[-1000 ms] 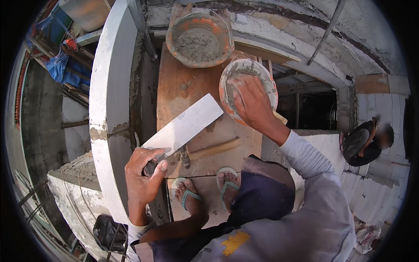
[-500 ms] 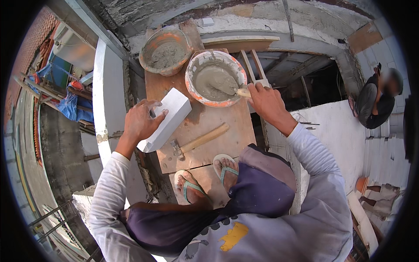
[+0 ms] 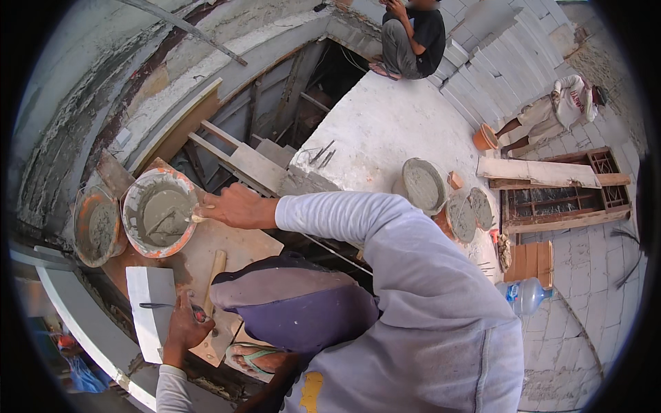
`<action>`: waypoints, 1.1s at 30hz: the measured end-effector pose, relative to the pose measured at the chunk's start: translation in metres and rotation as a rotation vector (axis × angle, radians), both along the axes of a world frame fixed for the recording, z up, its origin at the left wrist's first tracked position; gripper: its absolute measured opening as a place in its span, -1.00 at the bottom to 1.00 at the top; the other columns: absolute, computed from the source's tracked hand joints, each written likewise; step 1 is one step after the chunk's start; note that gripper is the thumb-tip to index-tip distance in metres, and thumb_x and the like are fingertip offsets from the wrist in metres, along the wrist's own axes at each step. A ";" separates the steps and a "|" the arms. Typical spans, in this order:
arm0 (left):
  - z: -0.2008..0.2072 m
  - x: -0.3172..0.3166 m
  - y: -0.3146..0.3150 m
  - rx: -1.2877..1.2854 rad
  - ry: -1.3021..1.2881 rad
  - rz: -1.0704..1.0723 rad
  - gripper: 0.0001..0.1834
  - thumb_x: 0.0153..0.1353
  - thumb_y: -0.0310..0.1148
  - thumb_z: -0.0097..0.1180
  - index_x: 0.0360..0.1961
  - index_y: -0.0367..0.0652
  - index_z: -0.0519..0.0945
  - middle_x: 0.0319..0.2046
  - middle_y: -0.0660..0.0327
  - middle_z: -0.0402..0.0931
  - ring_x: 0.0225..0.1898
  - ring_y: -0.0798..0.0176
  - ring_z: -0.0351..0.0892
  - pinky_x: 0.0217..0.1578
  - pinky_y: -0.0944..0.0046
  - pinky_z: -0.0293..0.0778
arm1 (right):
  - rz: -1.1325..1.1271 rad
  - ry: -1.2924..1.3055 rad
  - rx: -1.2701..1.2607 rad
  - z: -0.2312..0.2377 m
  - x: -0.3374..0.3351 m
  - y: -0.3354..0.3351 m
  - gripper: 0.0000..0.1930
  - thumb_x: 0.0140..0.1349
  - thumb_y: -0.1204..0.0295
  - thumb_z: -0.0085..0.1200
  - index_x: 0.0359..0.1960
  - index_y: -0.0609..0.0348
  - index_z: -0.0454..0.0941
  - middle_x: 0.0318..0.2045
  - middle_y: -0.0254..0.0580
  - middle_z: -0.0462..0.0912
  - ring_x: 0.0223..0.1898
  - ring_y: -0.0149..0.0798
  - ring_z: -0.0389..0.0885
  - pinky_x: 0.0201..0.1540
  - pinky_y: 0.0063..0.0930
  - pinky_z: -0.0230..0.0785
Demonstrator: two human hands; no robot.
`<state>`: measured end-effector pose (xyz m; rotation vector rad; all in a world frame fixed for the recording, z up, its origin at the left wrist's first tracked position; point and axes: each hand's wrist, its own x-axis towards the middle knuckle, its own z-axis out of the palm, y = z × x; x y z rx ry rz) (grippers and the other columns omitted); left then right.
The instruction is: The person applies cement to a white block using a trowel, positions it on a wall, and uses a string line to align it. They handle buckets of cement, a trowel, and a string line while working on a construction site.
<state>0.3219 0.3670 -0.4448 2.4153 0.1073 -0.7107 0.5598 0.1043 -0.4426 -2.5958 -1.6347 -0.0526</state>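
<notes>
My right hand (image 3: 237,206) grips the light handle of a trowel (image 3: 196,218). The trowel's blade is sunk in grey mortar inside a white bucket with orange smears (image 3: 184,244). My left hand (image 3: 184,327) is closed around a small red-and-black object (image 3: 200,314), perhaps a tape measure. A dark strap (image 3: 155,305) from it lies across a long white block (image 3: 148,279) beside that hand. Just right of the hand lies a hammer (image 3: 216,272) with a wooden handle, its head partly hidden. A second mortar bucket (image 3: 81,234) stands left of the first.
Buckets and block rest on a brown board (image 3: 251,242), with an open drop and planks (image 3: 227,162) beyond. On the white slab (image 3: 372,124) at right stand more mortar buckets (image 3: 421,186). One person (image 3: 413,45) sits at its far edge; another (image 3: 561,110) bends by an orange bucket (image 3: 485,137).
The view has swung right, bringing the slab, its buckets and a second person into sight. My left hand now holds a small red-and-black object by the block. The trowel stays in the mortar.
</notes>
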 end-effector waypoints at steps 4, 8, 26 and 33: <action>-0.058 -0.007 0.008 0.040 0.063 -0.098 0.01 -0.04 -0.14 0.40 0.37 -0.48 0.26 0.29 -0.41 0.33 0.35 -0.39 0.34 0.35 -0.05 0.36 | -0.092 0.018 -0.091 -0.029 -0.012 -0.033 -0.50 0.37 0.44 -0.08 0.34 -0.23 0.47 -0.12 0.02 0.65 -0.35 -0.02 0.73 -0.37 -0.13 0.49; -0.056 -0.002 0.013 0.050 0.133 -0.157 -0.03 -0.04 -0.10 0.38 0.34 -0.48 0.35 0.26 -0.36 0.38 0.26 -0.36 0.46 0.28 -0.03 0.43 | -0.156 -0.064 -0.048 -0.053 -0.035 -0.053 -0.39 0.41 0.36 -0.04 0.50 -0.32 0.23 -0.14 -0.04 0.49 -0.37 -0.03 0.69 -0.41 -0.08 0.47; -0.107 -0.005 0.020 -0.149 -0.141 -0.002 -0.42 -0.12 -0.34 0.43 -0.04 -0.28 0.49 -0.08 -0.13 0.50 -0.08 -0.25 0.60 -0.03 -0.05 0.54 | -0.268 0.437 0.079 -0.032 -0.051 -0.040 -0.40 0.48 0.18 -0.01 0.48 0.12 0.24 -0.11 0.12 0.64 -0.12 0.19 0.64 -0.06 0.04 0.45; -0.115 -0.015 0.025 -0.125 -0.121 -0.005 -0.34 -0.12 -0.34 0.43 0.05 -0.31 0.48 0.03 -0.18 0.46 0.07 -0.28 0.55 0.11 -0.06 0.51 | -0.352 0.532 0.176 -0.011 -0.064 -0.031 -0.44 0.43 0.20 0.06 0.34 0.29 0.37 -0.14 0.28 0.67 -0.15 0.26 0.68 -0.10 0.09 0.52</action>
